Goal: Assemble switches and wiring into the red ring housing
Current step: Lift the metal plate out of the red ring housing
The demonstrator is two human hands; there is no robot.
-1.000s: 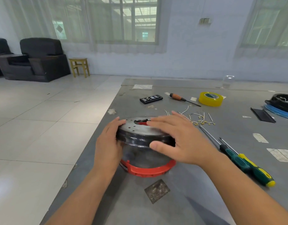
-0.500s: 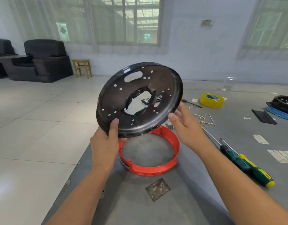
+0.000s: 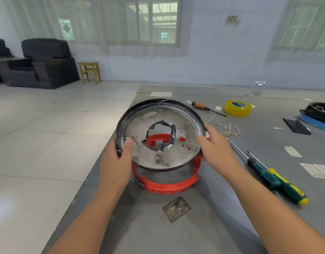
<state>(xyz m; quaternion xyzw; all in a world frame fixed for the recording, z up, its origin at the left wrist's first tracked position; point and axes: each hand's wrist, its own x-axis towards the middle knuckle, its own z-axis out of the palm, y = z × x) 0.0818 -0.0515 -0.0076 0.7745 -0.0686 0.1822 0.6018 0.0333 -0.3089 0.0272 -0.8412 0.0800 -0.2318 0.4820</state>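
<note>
Both hands, left (image 3: 115, 160) and right (image 3: 215, 153), grip the pan (image 3: 160, 134) by opposite rims; we hold it tilted directly above the red ring (image 3: 169, 186).

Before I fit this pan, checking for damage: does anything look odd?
Yes. The metal pan, held in the left hand and right hand, has a ragged, torn-looking edge around its centre hole.

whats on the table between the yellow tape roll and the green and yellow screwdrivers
In the head view, a scatter of small wire pieces with metal terminals lies on the grey table between the yellow tape roll and the two screwdrivers.
</note>
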